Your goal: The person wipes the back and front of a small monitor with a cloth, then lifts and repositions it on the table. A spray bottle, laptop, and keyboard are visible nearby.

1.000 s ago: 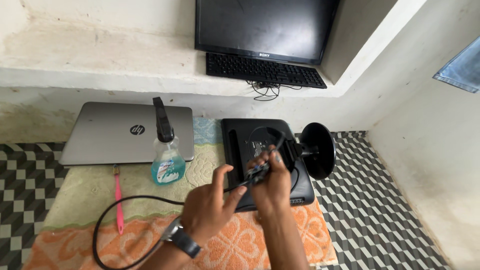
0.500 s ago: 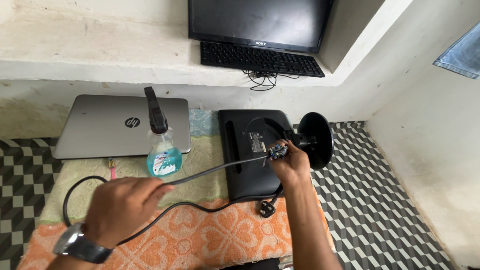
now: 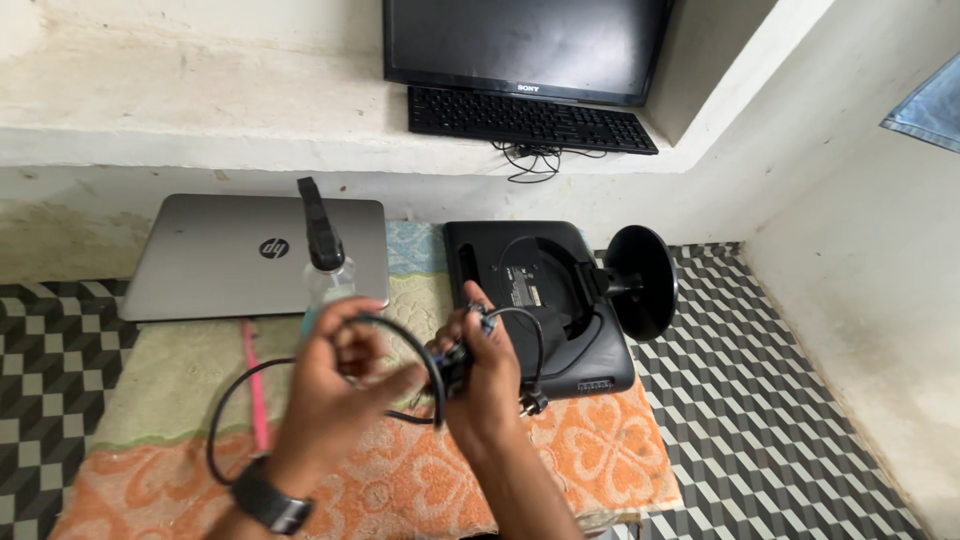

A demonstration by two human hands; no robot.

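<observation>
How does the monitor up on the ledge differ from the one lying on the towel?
The monitor on the ledge stands upright with its dark screen facing out; the monitor on the towel lies face down, showing its back. The ledge one has a keyboard in front of it; the towel one has its round stand sticking out sideways over the checkered floor. Both are black and show no picture.

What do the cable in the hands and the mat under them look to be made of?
The cable looks like black rubber or plastic sheathing: smooth, slightly glossy, and it bends into loops between the left hand and the right hand. The mat looks like terry cloth: a matte, looped pile with a raised flower pattern.
</observation>
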